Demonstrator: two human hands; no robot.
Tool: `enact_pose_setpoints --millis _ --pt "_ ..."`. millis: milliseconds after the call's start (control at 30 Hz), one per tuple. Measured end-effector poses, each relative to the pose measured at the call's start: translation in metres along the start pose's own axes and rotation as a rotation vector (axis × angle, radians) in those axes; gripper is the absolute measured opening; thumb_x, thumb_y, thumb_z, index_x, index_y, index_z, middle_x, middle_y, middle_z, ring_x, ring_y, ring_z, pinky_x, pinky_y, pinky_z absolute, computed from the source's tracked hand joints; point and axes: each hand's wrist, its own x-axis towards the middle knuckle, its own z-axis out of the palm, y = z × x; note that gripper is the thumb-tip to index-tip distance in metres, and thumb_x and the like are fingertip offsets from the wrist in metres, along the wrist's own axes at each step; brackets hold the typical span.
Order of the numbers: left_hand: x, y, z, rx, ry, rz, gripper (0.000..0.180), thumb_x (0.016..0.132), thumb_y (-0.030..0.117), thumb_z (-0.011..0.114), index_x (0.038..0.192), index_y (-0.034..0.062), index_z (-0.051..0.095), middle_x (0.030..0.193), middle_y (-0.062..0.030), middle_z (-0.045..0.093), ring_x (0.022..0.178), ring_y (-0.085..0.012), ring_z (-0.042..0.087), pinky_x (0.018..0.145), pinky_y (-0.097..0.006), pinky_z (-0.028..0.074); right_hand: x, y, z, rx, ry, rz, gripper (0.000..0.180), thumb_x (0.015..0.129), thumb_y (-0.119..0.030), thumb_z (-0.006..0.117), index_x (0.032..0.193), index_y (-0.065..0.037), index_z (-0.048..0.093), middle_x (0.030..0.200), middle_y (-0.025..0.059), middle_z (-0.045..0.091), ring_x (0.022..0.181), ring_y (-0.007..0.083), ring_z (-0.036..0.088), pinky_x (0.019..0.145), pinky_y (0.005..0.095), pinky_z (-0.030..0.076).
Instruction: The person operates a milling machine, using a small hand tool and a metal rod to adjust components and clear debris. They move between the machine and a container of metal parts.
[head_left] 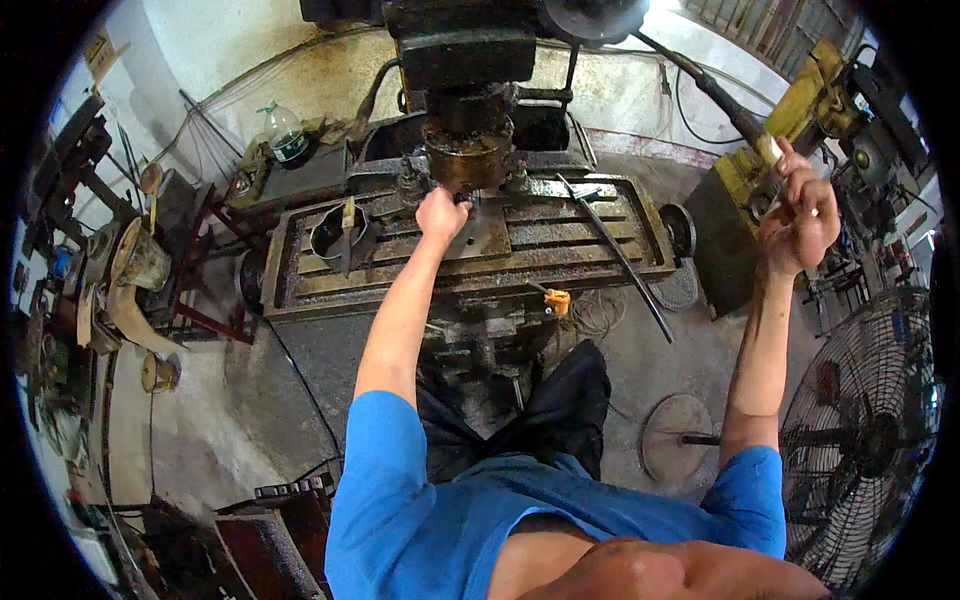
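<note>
I stand at a dirty milling machine with a slotted table (560, 250). My left hand (442, 214) reaches forward and is closed on something small at a flat metal plate (484, 234) lying on the table under the rusty spindle head (468, 152). What it grips is hidden by the fingers. My right hand (798, 215) is raised to the right, fingers curled around a thin lever handle with a pale knob (768, 148).
A long metal bar (620, 255) lies slanted across the table's right side. A round tin with a brush (342, 232) sits at the table's left. A large caged fan (862, 430) stands at right, a round base plate (676, 436) on the floor, clutter and buckets (140, 258) at left.
</note>
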Motion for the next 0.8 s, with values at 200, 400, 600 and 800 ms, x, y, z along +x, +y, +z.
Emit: enact_pose_setpoints --millis 200,400,600,800 --pt "0.002 -0.013 -0.006 -0.027 -0.007 0.042 0.041 0.066 0.035 0.071 0.081 -0.0015 0.059 0.082 -0.0186 0.062 0.081 -0.0337 0.06 0.07 -0.041 0.047 -0.014 0.007 0.008 0.016 0.107 0.033 0.008 0.053 -0.005 0.04 0.058 -0.005 0.034 0.063 0.0106 0.044 0.079 0.0302 0.052 0.092 0.0589 0.03" --pt "-0.058 -0.047 -0.094 0.092 0.23 0.28 0.042 0.075 0.033 0.06 0.112 0.0155 0.052 0.085 -0.0139 0.061 0.073 -0.0336 0.06 0.061 -0.043 0.048 -0.015 0.001 0.007 0.028 0.15 0.055 0.007 0.052 -0.003 0.038 0.058 -0.005 0.033 0.062 0.0107 0.043 0.079 0.03 0.052 0.093 0.0596 0.03" --pt "-0.101 -0.095 -0.141 0.464 0.291 0.119 0.043 0.077 0.032 0.058 0.113 0.011 0.049 0.079 -0.0143 0.059 0.067 -0.0322 0.06 0.055 -0.042 0.047 -0.01 0.002 0.009 0.051 0.166 0.038 0.007 0.053 -0.003 0.039 0.058 -0.004 0.035 0.065 0.0114 0.044 0.079 0.0289 0.051 0.093 0.0578 0.031" --pt "-0.091 -0.115 -0.125 0.272 0.346 0.022 0.029 0.08 0.021 0.053 0.104 0.0049 0.056 0.071 -0.0168 0.062 0.07 -0.0336 0.061 0.059 -0.042 0.047 -0.004 0.006 0.004 0.086 0.083 0.033 0.006 0.055 -0.006 0.041 0.059 -0.003 0.037 0.067 0.0118 0.045 0.081 0.0295 0.052 0.093 0.0571 0.031"
